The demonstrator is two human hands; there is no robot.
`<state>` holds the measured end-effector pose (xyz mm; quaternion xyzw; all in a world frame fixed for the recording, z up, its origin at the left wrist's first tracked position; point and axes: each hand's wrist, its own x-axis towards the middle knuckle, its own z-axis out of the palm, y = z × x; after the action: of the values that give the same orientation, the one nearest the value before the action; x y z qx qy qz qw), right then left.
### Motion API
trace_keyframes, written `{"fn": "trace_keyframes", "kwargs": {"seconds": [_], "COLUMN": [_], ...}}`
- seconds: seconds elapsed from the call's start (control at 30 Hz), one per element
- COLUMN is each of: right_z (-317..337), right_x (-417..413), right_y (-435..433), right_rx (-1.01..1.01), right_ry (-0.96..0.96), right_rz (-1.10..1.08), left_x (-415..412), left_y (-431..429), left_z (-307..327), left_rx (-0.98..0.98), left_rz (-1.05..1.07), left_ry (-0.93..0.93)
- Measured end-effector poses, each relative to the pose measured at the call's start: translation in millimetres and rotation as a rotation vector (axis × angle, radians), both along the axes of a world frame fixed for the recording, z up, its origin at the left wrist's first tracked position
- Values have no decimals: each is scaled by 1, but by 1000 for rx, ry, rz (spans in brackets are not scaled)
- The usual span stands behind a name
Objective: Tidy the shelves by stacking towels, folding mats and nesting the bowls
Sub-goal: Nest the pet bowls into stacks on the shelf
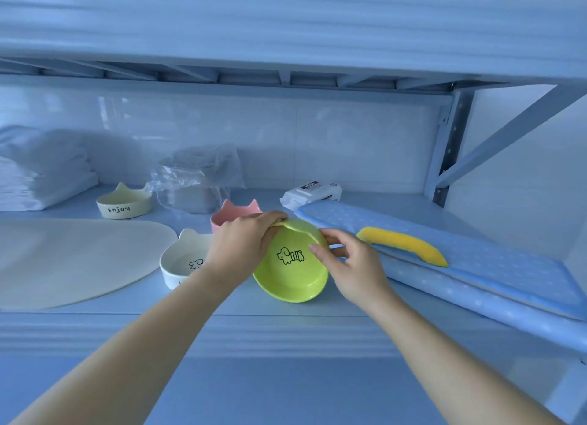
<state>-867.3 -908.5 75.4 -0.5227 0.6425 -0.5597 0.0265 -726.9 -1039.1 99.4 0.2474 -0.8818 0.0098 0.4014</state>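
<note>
A green bowl with a small dog drawing is tilted toward me above the shelf. My left hand grips its far left rim, thumb inside. My right hand touches its right rim with relaxed fingers. A white bowl with a dog drawing sits just left, partly behind my left wrist. A pink eared bowl stands behind my left hand. A cream bowl marked "Enjoy" is further back left. A flat beige mat lies at the left. White folded towels are stacked at the back left.
A blue dotted mat lies along the right with a yellow piece on it. A plastic-wrapped grey bundle and a white wipes pack sit at the back. An upper shelf hangs overhead; a metal post stands at the right.
</note>
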Motion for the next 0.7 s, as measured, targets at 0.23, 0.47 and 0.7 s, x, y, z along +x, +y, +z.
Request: {"fn": "trace_keyframes", "kwargs": {"seconds": [0.23, 0.47, 0.7], "right_z": [14, -1, -15], "right_x": [-14, -21, -21], "right_y": [-21, -30, -35], "right_rx": [247, 346, 466], "right_ry": [-166, 11, 86], "right_rz": [11, -188, -276], "left_x": [-7, -24, -42], "left_y": [-25, -44, -61], "left_z": [-1, -4, -15], "left_rx": [218, 252, 308], "left_rz": [-34, -45, -77], "left_ry": [3, -291, -471]}}
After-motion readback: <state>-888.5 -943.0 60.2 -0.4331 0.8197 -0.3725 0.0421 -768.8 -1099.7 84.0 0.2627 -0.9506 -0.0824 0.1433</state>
